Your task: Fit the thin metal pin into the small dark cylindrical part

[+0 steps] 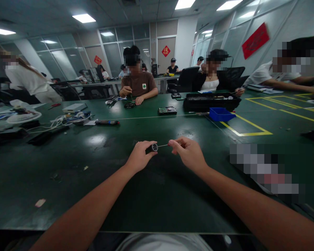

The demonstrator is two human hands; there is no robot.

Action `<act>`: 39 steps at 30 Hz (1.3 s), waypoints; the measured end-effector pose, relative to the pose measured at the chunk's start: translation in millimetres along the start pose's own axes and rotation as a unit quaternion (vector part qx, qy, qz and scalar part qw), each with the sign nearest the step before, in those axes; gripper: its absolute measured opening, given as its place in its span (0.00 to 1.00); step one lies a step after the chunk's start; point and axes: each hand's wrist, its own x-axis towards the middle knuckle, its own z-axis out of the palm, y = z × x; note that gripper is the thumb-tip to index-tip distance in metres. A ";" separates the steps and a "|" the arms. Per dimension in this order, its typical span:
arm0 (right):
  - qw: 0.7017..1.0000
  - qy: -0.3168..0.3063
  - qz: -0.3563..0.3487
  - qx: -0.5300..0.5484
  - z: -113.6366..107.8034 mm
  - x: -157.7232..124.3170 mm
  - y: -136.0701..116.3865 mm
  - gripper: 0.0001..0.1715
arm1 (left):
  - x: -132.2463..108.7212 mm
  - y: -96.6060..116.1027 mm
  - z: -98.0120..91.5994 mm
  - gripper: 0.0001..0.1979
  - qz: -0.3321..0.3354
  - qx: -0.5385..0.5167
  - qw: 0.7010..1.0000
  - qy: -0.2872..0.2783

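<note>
Over the green table, my left hand [139, 157] pinches a small black round part [154, 147] between thumb and fingers. Its silver-rimmed end faces me and looks hollow; I cannot make out its exact kind. My right hand [190, 153] is closed round a screwdriver [162, 145]. Its thin metal shaft points left, with the tip at or close to the rim of the round part; whether they touch I cannot tell. Most of the screwdriver's handle is hidden in my fingers, with a bit of red showing.
Ahead lie a hard drive [167, 110], a blue bin [222, 114] and a long black casing [211, 101]. A pen-like electric screwdriver [107, 122] and tangled cables [60, 121] are to the left. A blurred-out flat item [261, 170] lies right. Several people work around the table.
</note>
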 end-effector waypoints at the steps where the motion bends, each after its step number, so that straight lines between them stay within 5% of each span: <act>1: 1.000 0.002 -0.001 -0.016 -0.7 -0.3 -0.3 0.18 | -0.2 -0.1 -0.2 0.20 0.004 -0.004 1.000 -0.001; 7: 0.998 -0.023 -0.066 0.000 1.2 -2.9 1.0 0.08 | -0.5 -4.0 0.2 0.20 0.015 -0.011 1.000 0.008; 12: 0.998 -0.018 -0.033 -0.040 2.8 -3.5 1.8 0.18 | -0.7 -3.1 1.9 0.19 0.021 -0.009 1.000 -0.005; 24: 0.999 -0.010 -0.039 -0.036 2.6 -2.2 6.7 0.14 | -1.3 -2.0 2.2 0.19 0.023 -0.005 1.000 -0.016; 29: 0.993 0.016 -0.006 0.120 7.0 2.5 9.1 0.12 | -1.5 -3.3 3.4 0.20 0.014 -0.015 1.000 0.003; 34: 0.938 0.005 0.125 0.325 5.4 13.1 17.2 0.15 | 0.5 0.7 -2.2 0.19 0.062 -0.005 0.998 0.027; 39: 0.950 0.061 0.109 0.285 7.0 14.4 23.1 0.18 | 1.9 -1.3 -3.6 0.19 0.042 0.014 0.999 0.012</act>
